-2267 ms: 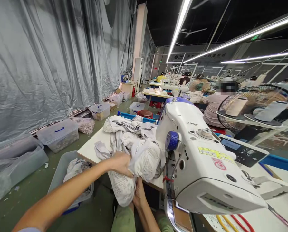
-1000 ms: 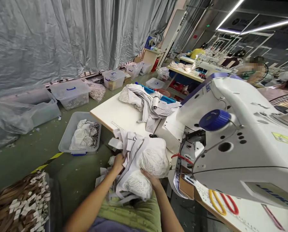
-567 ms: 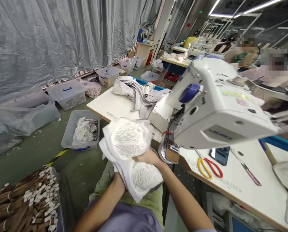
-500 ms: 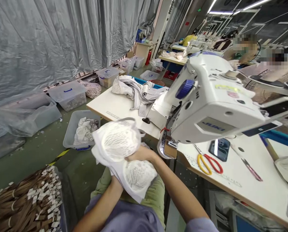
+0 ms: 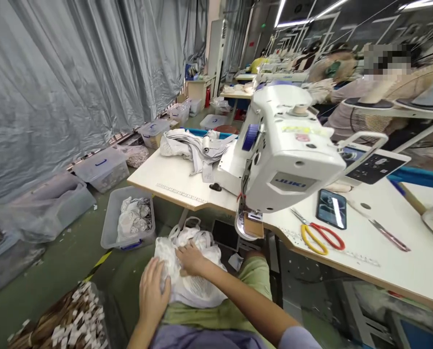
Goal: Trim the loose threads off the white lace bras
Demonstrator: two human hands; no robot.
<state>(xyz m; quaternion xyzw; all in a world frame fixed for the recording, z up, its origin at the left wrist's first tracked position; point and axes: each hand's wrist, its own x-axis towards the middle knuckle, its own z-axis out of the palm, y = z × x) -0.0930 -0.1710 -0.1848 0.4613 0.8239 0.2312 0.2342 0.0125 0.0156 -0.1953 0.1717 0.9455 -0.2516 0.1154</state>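
White lace bras (image 5: pixel 202 288) lie bunched on my lap, below the front edge of the sewing table; their folds overlap, so I cannot tell how many there are. My right hand (image 5: pixel 192 259) rests on top of the white fabric, fingers spread and pointing left. Along the left side of the bundle is my left hand (image 5: pixel 154 291), its fingers stretched out against the fabric's edge and not gripping it. A white JUKI sewing machine (image 5: pixel 292 160) stands above and to the right of both hands.
Scissors (image 5: pixel 318 237) with yellow and red handles, a phone (image 5: pixel 332 208) and tweezers (image 5: pixel 389 235) lie on the tabletop (image 5: pixel 173 182). More pale garments (image 5: pixel 187 148) are behind. On the floor stand a plastic bin (image 5: pixel 109 218) of white pieces and bundled brown straps (image 5: pixel 53 315).
The white bra held up between both hands has come down onto my lap. Both hands have loosened, and the left has moved to the bundle's side. My view has turned slightly right.
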